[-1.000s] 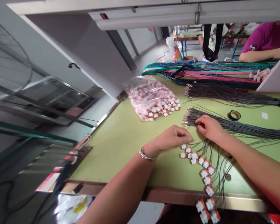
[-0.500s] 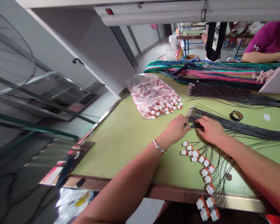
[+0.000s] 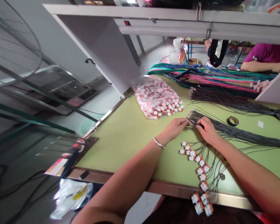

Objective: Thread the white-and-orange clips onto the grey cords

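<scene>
Green worktop (image 3: 121,137), metal-edged; white/orange wire connectors (image 3: 203,177) on thin leads (image 3: 216,169) trail in a line to front edge, nr person; beyond, L hand (image 3: 177,127) w/ fingers at metal tips of grey wire bundle (image 3: 242,132); R hand (image 3: 207,130) w/ fingers curled at its near side; can't tell if either grips a wire; tape roll (image 3: 229,122) just behind bundle; bag of connectors (image 3: 154,96) farther L; 2nd wire bundle (image 3: 228,100), then coloured wires (image 3: 200,76); co-worker's purple sleeve (image 3: 268,52) at back R.
</scene>
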The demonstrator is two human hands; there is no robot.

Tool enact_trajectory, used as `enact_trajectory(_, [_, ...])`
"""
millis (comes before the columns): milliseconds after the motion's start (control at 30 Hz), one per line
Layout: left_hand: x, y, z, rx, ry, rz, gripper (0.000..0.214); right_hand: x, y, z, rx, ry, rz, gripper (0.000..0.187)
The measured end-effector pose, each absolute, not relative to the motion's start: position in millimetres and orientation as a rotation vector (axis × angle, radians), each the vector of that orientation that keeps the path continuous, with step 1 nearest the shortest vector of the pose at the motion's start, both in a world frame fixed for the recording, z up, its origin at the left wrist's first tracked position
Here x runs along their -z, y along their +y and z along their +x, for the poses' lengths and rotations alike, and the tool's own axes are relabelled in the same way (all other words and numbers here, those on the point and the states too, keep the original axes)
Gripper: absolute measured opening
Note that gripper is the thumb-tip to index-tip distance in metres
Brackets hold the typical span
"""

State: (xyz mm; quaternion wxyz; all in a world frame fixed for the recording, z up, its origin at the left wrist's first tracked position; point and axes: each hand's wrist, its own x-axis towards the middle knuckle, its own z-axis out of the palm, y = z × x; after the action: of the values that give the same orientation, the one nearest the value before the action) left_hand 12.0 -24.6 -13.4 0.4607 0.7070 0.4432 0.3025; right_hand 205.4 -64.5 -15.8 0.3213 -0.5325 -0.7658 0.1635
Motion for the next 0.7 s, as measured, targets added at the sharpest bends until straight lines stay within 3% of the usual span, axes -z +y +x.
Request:
enact_trajectory(133, [15, -19, 15, -0.715, 1.083, 1.672, 0.034, 10, -65, 213, -0.58, -1.865, -1.309, 0.012])
enact_trajectory(433, [5, -24, 33, -0.54, 1.24, 2.387, 0.006, -4, -44, 217, -0.675, -1.833, -1.438, 0.016])
enact_trajectory(567, [7, -23, 37, -0.529, 1.311, 2.383, 0.012, -11, -41, 212, -0.604, -2.013, -1.371, 0.009])
enact_trajectory(700, [5, -23, 34, -0.589, 1.355, 2.286, 0.015, -9, -40, 203, -0.628, -2.244, -1.432, 0.015])
